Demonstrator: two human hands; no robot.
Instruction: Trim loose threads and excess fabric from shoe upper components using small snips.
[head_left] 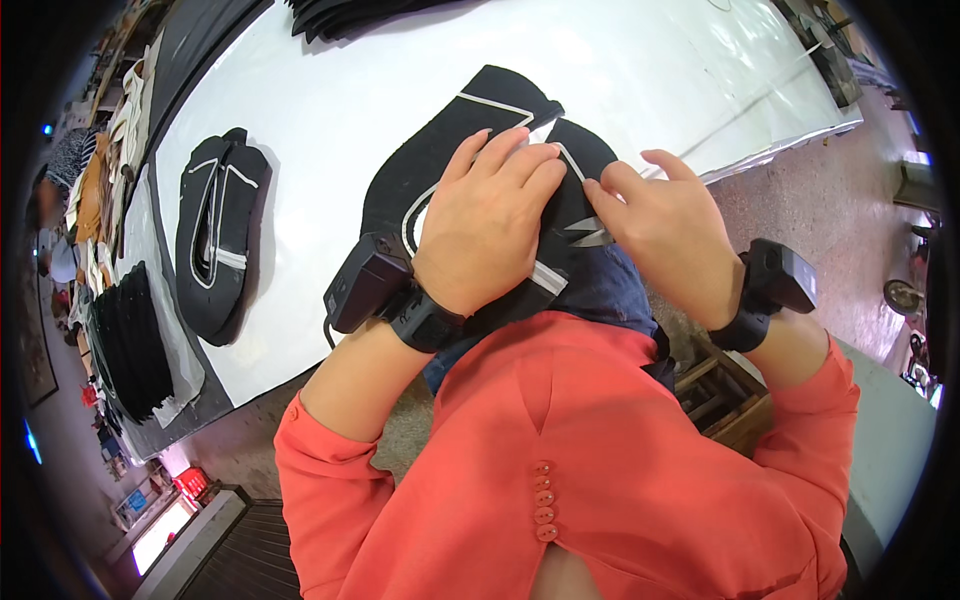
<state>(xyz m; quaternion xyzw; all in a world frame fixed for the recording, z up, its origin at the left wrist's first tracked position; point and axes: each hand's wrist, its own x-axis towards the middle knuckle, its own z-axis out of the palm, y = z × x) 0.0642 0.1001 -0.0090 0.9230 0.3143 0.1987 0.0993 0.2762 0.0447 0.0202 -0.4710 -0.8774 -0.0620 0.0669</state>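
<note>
Sleeves (560,470), orange, at 6 o'clock, forearms coming up with black wrist devices. Left hand (487,225) pressed flat, fingers released and spread, on black piece (450,165) with white trim at table (330,100) edge, centre. Right hand (668,232) at 3 o'clock, fingertips pinching piece edge; small scissors (592,233) just under it, grip on them cannot tell. Trim seemingly laid along most of outline, so probably late in this piece, edge near right fingertips being worked. Farther, 9 o'clock: trimmed stack (218,235), looks finished. Untrimmed black stack (135,340) at 8 o'clock, another pile (350,15) at 12 — likely left.
</note>
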